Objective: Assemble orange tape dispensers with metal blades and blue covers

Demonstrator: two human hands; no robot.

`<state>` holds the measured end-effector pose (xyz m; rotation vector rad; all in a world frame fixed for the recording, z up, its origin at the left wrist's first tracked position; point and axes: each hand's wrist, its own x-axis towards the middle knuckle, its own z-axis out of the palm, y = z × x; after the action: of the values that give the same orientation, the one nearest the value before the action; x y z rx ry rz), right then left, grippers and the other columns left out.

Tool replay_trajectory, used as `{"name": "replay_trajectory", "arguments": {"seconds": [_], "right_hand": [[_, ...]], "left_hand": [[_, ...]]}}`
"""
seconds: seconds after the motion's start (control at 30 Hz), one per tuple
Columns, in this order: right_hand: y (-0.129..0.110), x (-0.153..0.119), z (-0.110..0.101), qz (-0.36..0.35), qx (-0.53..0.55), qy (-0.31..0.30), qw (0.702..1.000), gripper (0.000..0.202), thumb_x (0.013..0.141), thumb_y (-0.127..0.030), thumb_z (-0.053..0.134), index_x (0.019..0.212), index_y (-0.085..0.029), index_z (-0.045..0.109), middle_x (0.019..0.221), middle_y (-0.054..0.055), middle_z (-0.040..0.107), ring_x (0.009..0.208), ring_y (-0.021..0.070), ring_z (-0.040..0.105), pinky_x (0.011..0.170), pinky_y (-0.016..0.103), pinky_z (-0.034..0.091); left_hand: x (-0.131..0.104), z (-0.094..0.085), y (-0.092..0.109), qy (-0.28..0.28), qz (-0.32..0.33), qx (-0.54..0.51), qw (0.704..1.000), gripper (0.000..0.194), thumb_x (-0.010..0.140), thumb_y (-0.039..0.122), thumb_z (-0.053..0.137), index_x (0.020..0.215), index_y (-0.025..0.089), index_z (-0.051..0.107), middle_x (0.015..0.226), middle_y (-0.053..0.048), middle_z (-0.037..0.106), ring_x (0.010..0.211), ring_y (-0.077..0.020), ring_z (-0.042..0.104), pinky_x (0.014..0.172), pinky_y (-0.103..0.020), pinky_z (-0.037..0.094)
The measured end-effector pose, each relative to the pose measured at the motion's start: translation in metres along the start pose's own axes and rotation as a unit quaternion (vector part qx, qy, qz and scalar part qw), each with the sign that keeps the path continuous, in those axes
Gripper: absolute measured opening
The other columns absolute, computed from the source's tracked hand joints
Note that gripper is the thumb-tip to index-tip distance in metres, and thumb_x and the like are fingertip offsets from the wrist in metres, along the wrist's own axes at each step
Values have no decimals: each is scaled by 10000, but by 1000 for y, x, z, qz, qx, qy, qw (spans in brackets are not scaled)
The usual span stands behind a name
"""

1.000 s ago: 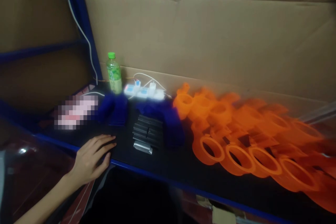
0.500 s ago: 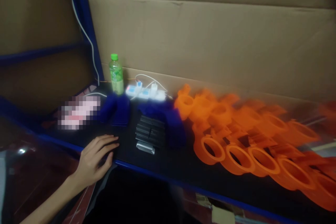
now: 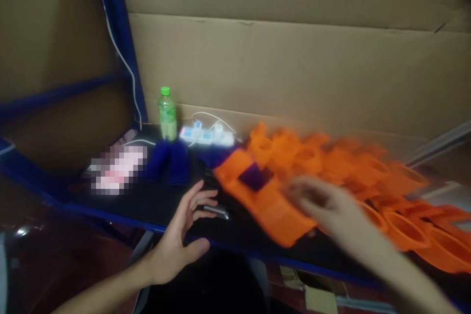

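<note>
Right hand [image 3: 327,201]: fingers motion-blurred, apparently curled shut on the right edge of an orange, hollow, plastic-looking moulding [image 3: 281,213], tilted over the black tabletop [image 3: 143,206]. Judged light, fairly stiff, possibly slick; a solid outer edge offers the sounder hold. Forearm enters from lower right. Left hand [image 3: 171,250]: palm inward, fingers and thumb well parted, nothing held, near a silvery, metallic-looking bar [image 3: 220,213].
</note>
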<state>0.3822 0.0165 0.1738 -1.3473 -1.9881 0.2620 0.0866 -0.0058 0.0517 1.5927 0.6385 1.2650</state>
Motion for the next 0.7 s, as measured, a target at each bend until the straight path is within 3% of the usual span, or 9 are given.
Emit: {"name": "replay_trajectory", "arguments": {"seconds": [0.03,0.07,0.13,0.2,0.3,0.43,0.57,0.7], "right_hand": [[-14,1,22,55,75,-101,990,260,969,-375,536,961,-173,700,707,18,682,552,110,596,492,223,468],[-29,-1,43,83,132,-164,974,209,959,-339,551,979,-175,679,735,8,686,576,108,600,497,209,463],[-54,-9,77,87,169,-198,962,178,970,-297,537,952,-169,659,776,11,693,649,116,624,560,205,486],[-67,-16,96,60,158,-217,962,198,996,-282,504,935,-171,657,819,16,708,698,124,649,611,208,498],[-59,-22,103,9,92,-208,974,251,1027,-284,464,922,-194,673,871,15,720,748,137,680,665,224,506],[-36,-25,108,-45,-61,-135,988,260,1038,-253,434,1058,-235,693,992,26,710,835,168,706,717,270,520],[-29,-28,119,-92,-136,-148,975,285,1032,-195,420,1119,-242,687,1009,24,686,808,152,702,658,261,506],[-27,-26,125,-80,-169,-162,969,257,1026,-179,439,1079,-232,685,998,21,670,790,152,691,626,263,468]], "left_hand": [[0,3,0,10,-9,-27,1000,802,914,613,561,1577,295,238,1576,-171,414,1352,-366,511,1052,-572,498],[-1,4,0,22,-22,-52,998,754,917,632,538,1549,289,309,1581,-165,412,1360,-372,505,1069,-574,484],[-3,4,-1,85,-42,-104,990,631,949,604,494,1481,272,425,1519,-165,499,1305,-370,560,1035,-561,510],[-4,1,0,153,-69,-154,974,529,984,532,467,1424,240,497,1366,-169,637,1191,-347,644,962,-509,553],[-2,-7,1,215,-109,-214,946,473,984,485,501,1334,177,581,1107,-160,753,968,-298,730,823,-410,587],[4,-15,1,218,-151,-243,933,487,940,535,574,1229,146,622,961,-147,771,740,-251,739,633,-340,580],[8,-15,1,194,-196,-244,930,461,944,540,570,1165,138,621,965,-140,770,663,-224,737,586,-311,568],[9,-15,1,179,-213,-243,929,407,942,502,587,1164,161,590,1036,-143,769,646,-222,743,552,-292,548]]}}
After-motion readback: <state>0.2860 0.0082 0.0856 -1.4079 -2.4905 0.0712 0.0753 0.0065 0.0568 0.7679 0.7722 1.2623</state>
